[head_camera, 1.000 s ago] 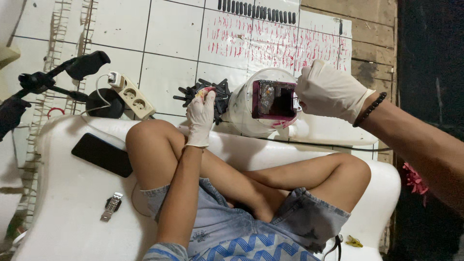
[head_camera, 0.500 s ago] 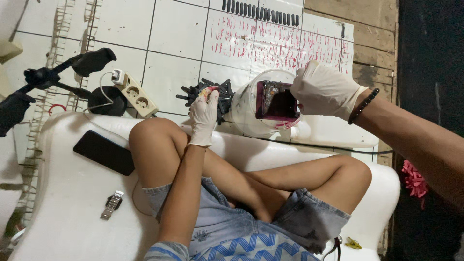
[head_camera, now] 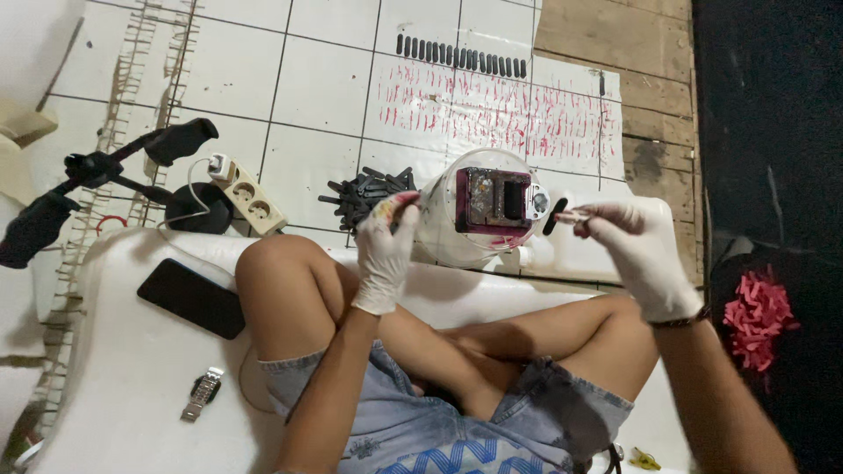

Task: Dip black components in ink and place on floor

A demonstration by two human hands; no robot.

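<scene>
Centrally, a clear plastic jar (head_camera: 479, 211) with a magenta-stained block inside stood at upper middle; the gloved left hand (head_camera: 384, 250) curled against its side, while the gloved right hand (head_camera: 637, 250) pinched a small black piece (head_camera: 554, 216) just right of it.

The floor (head_camera: 334, 79) is laid in large white tiles with dark grout lines. Rows of short red strokes mark the tiles toward its far right part, and a line of small dark sticks (head_camera: 461, 54) lies above them. Bare wooden boards (head_camera: 615, 35) run along the floor's far right edge, beside a black surface (head_camera: 764, 105). A white cushion (head_camera: 114, 369) covers the near left corner. Strips of pale lattice (head_camera: 123, 123) lie along the left edge. The light is even and soft.
</scene>
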